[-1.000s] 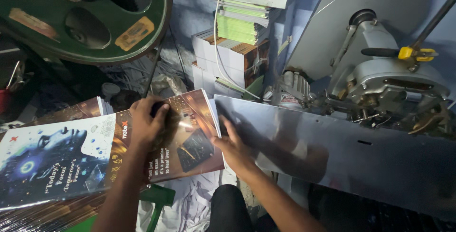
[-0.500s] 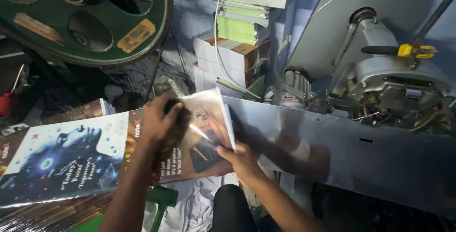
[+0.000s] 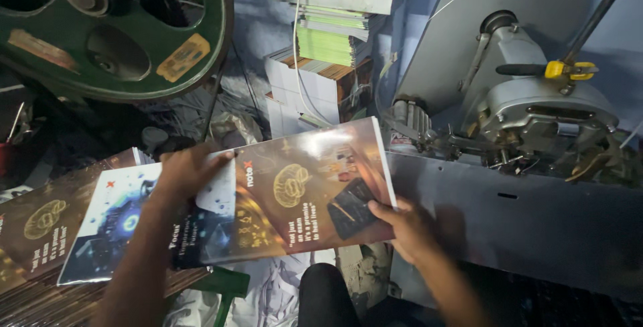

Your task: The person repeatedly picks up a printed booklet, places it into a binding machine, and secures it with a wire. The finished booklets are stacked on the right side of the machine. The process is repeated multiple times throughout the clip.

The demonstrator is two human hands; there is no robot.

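Flywheel (image 3: 114, 29), green and heavy, fills the upper left above the work. Below it, a stack of printed covers (image 3: 40, 223) lies flat, with a blue-and-white sheet (image 3: 110, 226) on top. Left hand (image 3: 187, 173) lies palm down, fingers spread and pressed on the near corner of the glossy brown booklet bundle (image 3: 301, 196), thumb side toward the stack. The bundle sits tilted, held up between both hands, overlapping the blue sheet's right edge. Right hand (image 3: 405, 226) grips its lower right corner, thumb on top, fingers hidden beneath. To handle it well, judged from the grip: keep both corners level so the slick covers do not fan or slide, and square the spine before letting go. Behind, stacked booklets (image 3: 321, 66) with green edges. At right, a grey metal table (image 3: 522, 226) and a stitching-type machine (image 3: 536, 113); its protruding linkage crowds that side.
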